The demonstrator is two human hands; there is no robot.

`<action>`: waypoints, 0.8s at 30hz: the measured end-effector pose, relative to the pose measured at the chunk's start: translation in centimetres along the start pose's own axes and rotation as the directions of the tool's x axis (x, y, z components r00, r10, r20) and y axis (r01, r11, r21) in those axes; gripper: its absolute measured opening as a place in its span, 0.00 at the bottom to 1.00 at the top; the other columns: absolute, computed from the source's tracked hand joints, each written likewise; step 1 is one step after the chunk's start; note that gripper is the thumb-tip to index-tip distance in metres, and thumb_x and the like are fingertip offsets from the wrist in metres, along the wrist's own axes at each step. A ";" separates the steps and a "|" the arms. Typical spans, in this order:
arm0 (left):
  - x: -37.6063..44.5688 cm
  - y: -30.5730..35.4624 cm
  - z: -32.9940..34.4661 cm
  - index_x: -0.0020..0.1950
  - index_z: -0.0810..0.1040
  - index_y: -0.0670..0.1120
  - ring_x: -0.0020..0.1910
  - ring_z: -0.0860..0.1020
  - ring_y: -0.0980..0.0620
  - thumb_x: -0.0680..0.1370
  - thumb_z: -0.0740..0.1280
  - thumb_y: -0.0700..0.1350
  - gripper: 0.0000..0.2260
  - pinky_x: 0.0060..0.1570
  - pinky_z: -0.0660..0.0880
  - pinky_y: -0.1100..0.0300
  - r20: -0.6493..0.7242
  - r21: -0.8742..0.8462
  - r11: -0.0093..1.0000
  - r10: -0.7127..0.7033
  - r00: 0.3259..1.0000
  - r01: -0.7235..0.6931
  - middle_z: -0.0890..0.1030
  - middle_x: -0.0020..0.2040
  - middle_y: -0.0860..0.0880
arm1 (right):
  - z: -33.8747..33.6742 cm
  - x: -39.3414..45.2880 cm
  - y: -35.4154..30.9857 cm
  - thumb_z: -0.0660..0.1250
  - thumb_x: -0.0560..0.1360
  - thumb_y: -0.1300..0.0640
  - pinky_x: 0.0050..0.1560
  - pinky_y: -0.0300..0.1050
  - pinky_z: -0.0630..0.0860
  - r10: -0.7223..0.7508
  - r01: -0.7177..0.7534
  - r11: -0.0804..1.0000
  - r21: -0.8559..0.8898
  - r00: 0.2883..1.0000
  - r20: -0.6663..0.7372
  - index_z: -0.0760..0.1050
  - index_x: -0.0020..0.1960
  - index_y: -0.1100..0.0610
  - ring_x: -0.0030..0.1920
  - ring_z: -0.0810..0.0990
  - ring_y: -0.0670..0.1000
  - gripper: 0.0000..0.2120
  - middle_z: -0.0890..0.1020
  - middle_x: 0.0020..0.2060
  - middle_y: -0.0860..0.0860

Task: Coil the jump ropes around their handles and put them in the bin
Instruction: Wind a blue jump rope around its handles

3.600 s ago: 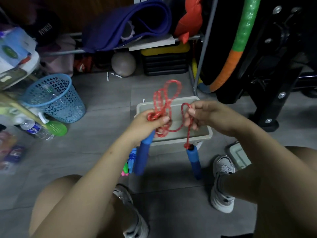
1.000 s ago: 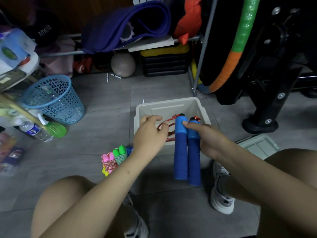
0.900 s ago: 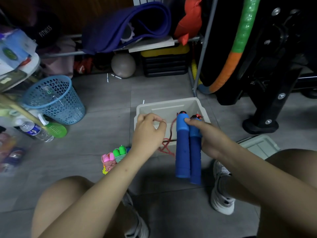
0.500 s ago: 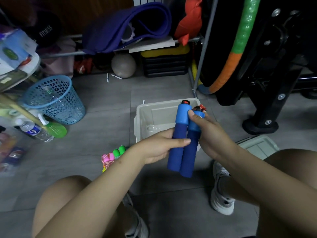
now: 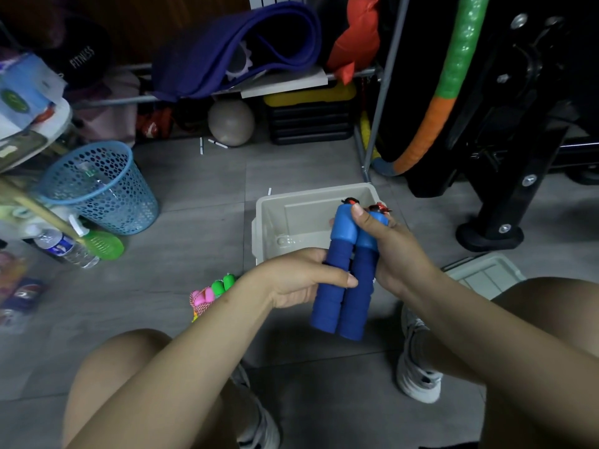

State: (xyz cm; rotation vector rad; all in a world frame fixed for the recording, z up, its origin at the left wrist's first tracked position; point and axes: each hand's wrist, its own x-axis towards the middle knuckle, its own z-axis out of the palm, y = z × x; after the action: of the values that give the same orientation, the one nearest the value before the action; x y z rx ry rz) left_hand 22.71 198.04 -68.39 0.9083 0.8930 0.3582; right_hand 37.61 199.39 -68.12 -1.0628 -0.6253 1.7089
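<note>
Two blue jump-rope handles [image 5: 345, 280], held side by side and nearly upright with their lighter caps uppermost, sit between both hands just above the near rim of the beige bin [image 5: 291, 218]. The left hand [image 5: 298, 280] wraps the foam grips from 9 o'clock, thumb lying across their front. The right hand [image 5: 392, 251] clasps the handles from 3 o'clock, its thumb pressed on the caps. Short red rope ends [image 5: 377, 208] show at the tops of the caps; where the remaining rope lies cannot be told. The bin stands on the grey floor at 12 o'clock from the hands, and nothing can be seen in its visible part. A second jump rope with pink and green handles [image 5: 210, 291] lies on the floor at 9 o'clock from the left wrist. A blue mesh basket [image 5: 97, 189] stands at 10 o'clock, well apart, and a bin lid [image 5: 483, 275] lies at 3 o'clock.
</note>
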 end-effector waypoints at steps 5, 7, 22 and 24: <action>0.3 -0.1 1.2 0.52 0.77 0.41 0.46 0.82 0.44 0.70 0.69 0.48 0.15 0.56 0.77 0.47 -0.085 -0.133 0.990 0.036 0.996 -0.047 0.84 0.45 0.42 | 0.2 0.1 -0.1 0.72 0.66 0.51 0.43 0.44 0.80 -0.071 0.071 0.997 0.029 0.997 0.006 0.70 0.62 0.70 0.46 0.80 0.54 0.32 0.78 0.51 0.62; 0.3 -0.3 1.1 0.51 0.76 0.40 0.43 0.83 0.44 0.70 0.69 0.46 0.14 0.51 0.79 0.48 -0.081 -0.126 0.990 0.046 0.996 -0.056 0.84 0.43 0.41 | 0.1 0.1 -0.3 0.71 0.67 0.49 0.45 0.46 0.79 -0.092 0.092 0.994 -0.054 0.996 0.009 0.73 0.58 0.68 0.45 0.79 0.55 0.28 0.79 0.46 0.60; -2.0 1.2 -1.7 0.44 0.83 0.38 0.37 0.83 0.43 0.54 0.84 0.49 0.24 0.36 0.81 0.52 -0.003 -0.273 0.958 0.092 0.996 -0.089 0.83 0.41 0.38 | -0.5 2.2 -0.6 0.44 0.80 0.40 0.67 0.37 0.65 -0.115 0.182 0.928 -0.324 0.970 0.216 0.68 0.69 0.53 0.62 0.73 0.40 0.27 0.74 0.65 0.45; -1.9 1.4 -1.4 0.43 0.84 0.39 0.37 0.83 0.45 0.60 0.80 0.48 0.18 0.36 0.81 0.53 -0.054 -0.283 0.949 0.129 0.990 -0.139 0.83 0.40 0.39 | -0.4 2.0 -0.1 0.43 0.81 0.42 0.59 0.40 0.72 -0.079 0.153 0.939 -0.308 0.968 0.239 0.70 0.66 0.58 0.54 0.79 0.46 0.28 0.80 0.55 0.51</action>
State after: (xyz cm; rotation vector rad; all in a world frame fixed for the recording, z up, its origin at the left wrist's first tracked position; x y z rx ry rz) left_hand 20.55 198.42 -66.67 0.6975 0.7878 0.6065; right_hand 37.78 201.21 -68.99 -1.0394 -1.1242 1.6692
